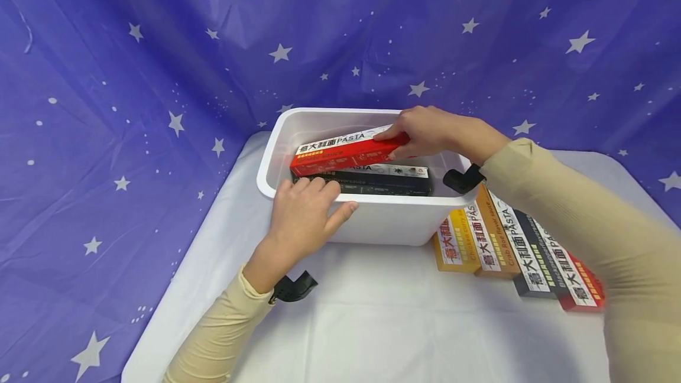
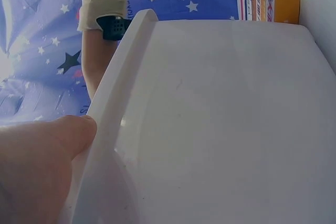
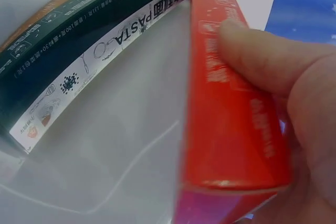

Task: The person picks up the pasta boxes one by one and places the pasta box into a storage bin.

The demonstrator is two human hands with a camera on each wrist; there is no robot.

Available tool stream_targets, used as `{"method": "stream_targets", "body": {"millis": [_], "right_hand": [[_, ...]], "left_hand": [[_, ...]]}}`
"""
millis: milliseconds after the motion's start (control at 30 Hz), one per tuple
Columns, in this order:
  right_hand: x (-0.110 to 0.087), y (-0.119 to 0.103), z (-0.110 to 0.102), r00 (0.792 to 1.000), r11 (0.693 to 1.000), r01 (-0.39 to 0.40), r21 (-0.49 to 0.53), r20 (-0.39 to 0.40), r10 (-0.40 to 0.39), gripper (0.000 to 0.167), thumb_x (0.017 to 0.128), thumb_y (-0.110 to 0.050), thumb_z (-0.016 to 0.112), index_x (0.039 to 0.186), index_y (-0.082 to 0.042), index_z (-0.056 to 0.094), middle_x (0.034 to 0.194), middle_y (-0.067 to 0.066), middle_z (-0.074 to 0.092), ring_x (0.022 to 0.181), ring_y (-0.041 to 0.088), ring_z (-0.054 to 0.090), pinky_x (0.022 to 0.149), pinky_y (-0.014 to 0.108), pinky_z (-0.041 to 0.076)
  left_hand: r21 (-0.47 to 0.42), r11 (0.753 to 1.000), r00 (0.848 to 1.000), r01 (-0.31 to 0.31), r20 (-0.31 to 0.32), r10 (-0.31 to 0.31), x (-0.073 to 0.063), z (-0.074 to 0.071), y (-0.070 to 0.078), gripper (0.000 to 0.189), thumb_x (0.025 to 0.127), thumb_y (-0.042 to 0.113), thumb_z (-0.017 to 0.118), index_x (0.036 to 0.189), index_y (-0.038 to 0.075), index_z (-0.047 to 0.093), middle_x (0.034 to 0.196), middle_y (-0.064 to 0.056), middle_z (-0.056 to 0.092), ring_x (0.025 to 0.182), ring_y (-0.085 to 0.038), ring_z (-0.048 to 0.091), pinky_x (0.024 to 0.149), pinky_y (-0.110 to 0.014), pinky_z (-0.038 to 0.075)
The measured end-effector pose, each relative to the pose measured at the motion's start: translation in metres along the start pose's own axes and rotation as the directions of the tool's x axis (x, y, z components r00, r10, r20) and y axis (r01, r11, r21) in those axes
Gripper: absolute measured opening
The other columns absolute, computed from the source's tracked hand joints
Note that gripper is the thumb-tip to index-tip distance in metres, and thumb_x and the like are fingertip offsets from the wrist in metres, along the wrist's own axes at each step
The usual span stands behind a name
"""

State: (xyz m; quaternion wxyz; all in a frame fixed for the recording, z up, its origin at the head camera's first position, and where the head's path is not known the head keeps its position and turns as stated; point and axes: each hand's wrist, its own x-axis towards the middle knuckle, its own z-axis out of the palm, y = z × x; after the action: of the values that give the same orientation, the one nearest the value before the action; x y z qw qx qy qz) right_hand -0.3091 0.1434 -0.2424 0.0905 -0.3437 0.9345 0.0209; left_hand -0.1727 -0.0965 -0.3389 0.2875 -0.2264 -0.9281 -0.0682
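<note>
My right hand point(image 1: 428, 132) grips the right end of a red pasta box point(image 1: 340, 155), thumb on one side and fingers on the other. The box slants inside the white plastic bin point(image 1: 383, 223), its left end lower. Beneath it in the bin lies a black pasta box point(image 1: 393, 184), its white printed side showing in the right wrist view. Beside that, an orange-brown box point(image 3: 50, 6) shows along one edge. My left hand point(image 1: 300, 214) holds the bin's near rim, fingers hooked over it and thumb point(image 2: 79, 132) on the outside.
Right of the bin, several pasta boxes lie side by side on the white table: a yellow box point(image 1: 452, 247), a brown box point(image 1: 497, 235), a black box point(image 1: 532, 259) and a red box point(image 1: 580, 282), partly under my right forearm. A purple star-patterned cloth point(image 1: 340, 34) hangs behind.
</note>
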Motion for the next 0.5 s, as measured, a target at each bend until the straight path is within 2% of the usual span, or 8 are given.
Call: {"method": "stream_targets", "body": {"millis": [233,500], "right_hand": [[0.007,0.007,0.007,0.994,0.991,-0.087,0.104,0.071,0.080,0.060,0.089,-0.020,0.079,0.145,-0.023,0.058,0.132,0.015,0.069,0.111,0.031,0.063,0.098,0.048,0.054],[0.013,0.011,0.011,0.989,0.984,-0.130,0.121,0.090,0.120,0.064,0.087,-0.014,0.080,0.146,-0.025,0.056,0.137,0.016,0.066,0.118,0.034,0.061,0.103,0.053,0.051]], "left_hand": [[-0.011,1.000,1.000,0.012,0.016,-0.012,0.000,0.000,0.001,0.040,0.095,0.053,0.064,0.084,0.015,0.061,0.078,-0.004,0.066,0.076,-0.027,0.065,0.067,-0.042,0.042],[-0.007,1.000,1.000,0.013,0.022,-0.013,0.000,-0.001,0.000,0.040,0.096,0.053,0.063,0.084,0.015,0.062,0.079,-0.004,0.067,0.077,-0.027,0.065,0.067,-0.043,0.044]]}}
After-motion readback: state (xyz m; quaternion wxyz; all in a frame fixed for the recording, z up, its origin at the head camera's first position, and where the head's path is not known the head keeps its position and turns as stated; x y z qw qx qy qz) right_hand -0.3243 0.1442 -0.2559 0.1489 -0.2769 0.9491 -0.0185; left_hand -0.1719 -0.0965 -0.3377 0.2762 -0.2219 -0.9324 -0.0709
